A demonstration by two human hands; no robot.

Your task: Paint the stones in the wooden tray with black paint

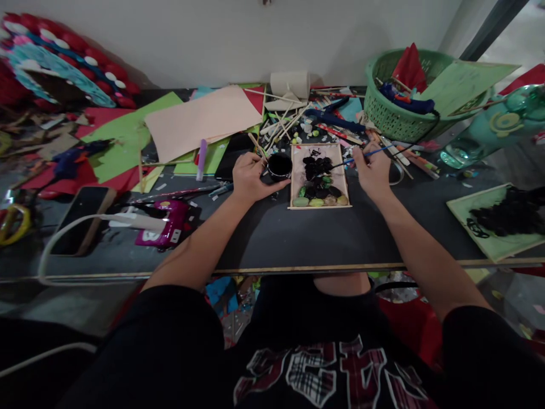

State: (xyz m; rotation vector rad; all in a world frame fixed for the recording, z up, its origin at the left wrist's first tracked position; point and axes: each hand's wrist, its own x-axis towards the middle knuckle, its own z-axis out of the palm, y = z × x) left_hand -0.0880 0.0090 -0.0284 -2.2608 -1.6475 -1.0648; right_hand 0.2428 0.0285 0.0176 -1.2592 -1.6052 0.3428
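My left hand (250, 176) is closed around the side of a small cup of black paint (280, 166) on the table. A thin wooden stick (256, 144) rises by its fingers; whether they touch it I cannot tell. My right hand (373, 167) pinches a blue paintbrush (374, 151), its dark tip reaching left to the picture panel (297, 190). That small panel lies flat with a stick border. Black-coated lumps (317, 167) cover its middle, and green and yellowish stones (317, 202) line its near edge.
A green basket (383, 116) and a clear green bottle (462, 149) stand at right, near another panel with black lumps (464, 213). Coloured paper (204, 122), a purple power socket (168, 227) with a white cable, a phone (83, 218) and a blue glue gun (68, 162) lie left.
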